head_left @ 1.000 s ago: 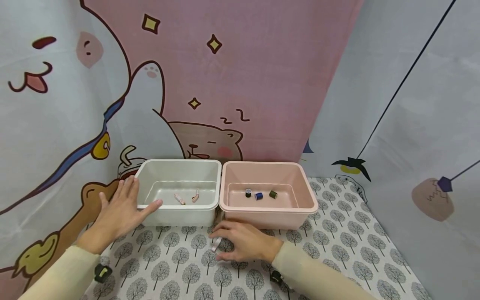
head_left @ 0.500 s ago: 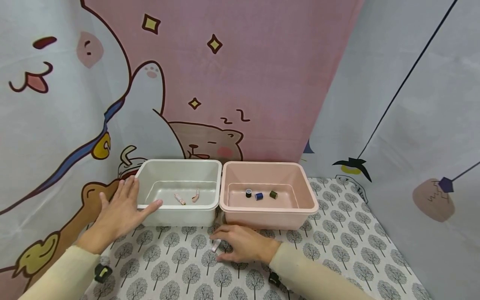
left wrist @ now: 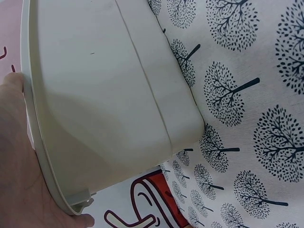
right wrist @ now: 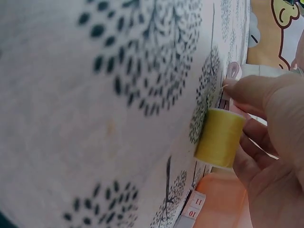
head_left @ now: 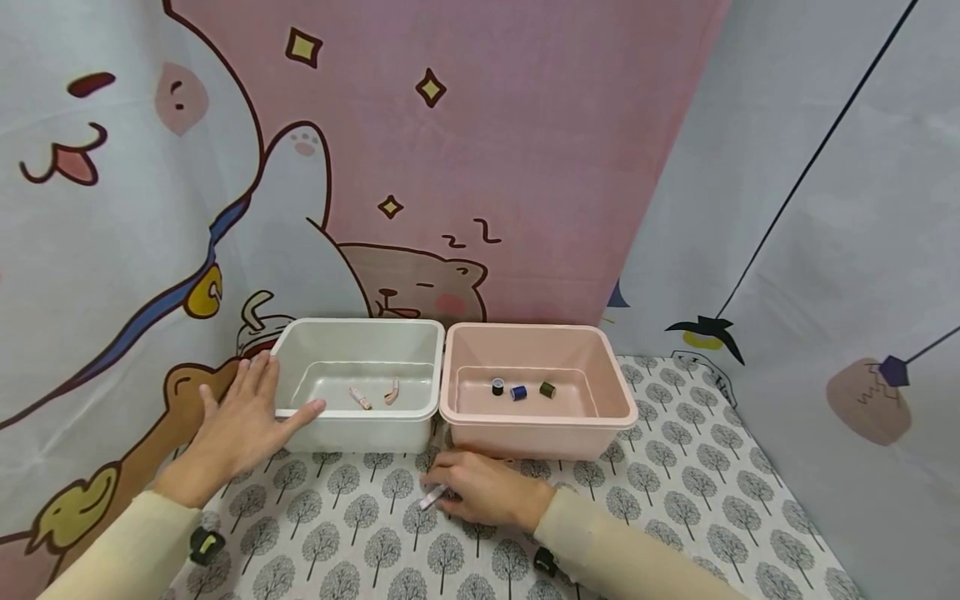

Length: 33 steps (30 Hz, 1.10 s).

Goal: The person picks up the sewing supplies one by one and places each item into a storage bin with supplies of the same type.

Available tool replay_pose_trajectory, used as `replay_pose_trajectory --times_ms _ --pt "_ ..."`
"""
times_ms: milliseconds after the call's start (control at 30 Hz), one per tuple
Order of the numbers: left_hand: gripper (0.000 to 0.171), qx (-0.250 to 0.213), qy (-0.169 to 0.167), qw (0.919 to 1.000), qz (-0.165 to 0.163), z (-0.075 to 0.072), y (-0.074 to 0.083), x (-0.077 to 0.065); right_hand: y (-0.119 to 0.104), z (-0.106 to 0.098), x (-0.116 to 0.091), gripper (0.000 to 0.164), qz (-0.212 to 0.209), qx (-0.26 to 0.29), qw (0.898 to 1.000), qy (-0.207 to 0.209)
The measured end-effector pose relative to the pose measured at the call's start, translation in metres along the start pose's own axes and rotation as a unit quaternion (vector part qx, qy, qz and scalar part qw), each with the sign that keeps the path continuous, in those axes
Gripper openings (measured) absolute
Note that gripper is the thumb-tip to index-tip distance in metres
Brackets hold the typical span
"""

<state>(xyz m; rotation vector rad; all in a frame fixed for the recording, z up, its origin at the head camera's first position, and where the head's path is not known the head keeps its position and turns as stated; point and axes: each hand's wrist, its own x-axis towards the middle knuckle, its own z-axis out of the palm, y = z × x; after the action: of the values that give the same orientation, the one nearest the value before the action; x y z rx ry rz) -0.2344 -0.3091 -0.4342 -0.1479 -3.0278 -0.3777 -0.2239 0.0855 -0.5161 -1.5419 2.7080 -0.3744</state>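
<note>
Left hand: lies with fingers spread on the left part of the rim of the white bin; it grips nothing, and perhaps it only steadies the bin;
Right hand: its fingers are curled and appear to pinch the pale strip; part of this grip is hidden;
Pale strip: in front of the two bins, low at the tree-printed cloth; whether it touches the cloth, I cannot tell;
White bin: contains two small folded pieces, lying apart;
Pink bin: just beside the white bin; inside are a dark spool, a blue spool and a green spool;
Yellow spool: just beside the right fingers; contact is not certain;
Numbered tape: near the pink bin;
Pick-up at the cloth: in my judgement, this is the step in hand, with the strip not yet lifted clear;
Lift of the strip: would call for a firm pinch and a careful rise, so that the yellow spool is not knocked; the strip looks soft and may unfold.
</note>
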Motion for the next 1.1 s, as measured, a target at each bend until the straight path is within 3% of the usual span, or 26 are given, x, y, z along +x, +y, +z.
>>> replay_pose_trajectory --times_ms 267,767,1100 --pt "0.128 0.002 0.001 1.0000 0.000 0.001 -0.001 0.001 0.000 0.001 0.002 0.026 -0.013 0.012 1.000 0.008" --pt "0.128 0.000 0.000 1.0000 -0.001 0.002 -0.001 0.001 -0.001 0.000 0.003 0.025 -0.011 -0.002 1.000 0.009" --pt "0.128 0.000 0.011 0.9999 -0.001 0.003 -0.002 0.000 -0.008 -0.019 0.002 0.025 -0.016 -0.046 0.998 0.038"
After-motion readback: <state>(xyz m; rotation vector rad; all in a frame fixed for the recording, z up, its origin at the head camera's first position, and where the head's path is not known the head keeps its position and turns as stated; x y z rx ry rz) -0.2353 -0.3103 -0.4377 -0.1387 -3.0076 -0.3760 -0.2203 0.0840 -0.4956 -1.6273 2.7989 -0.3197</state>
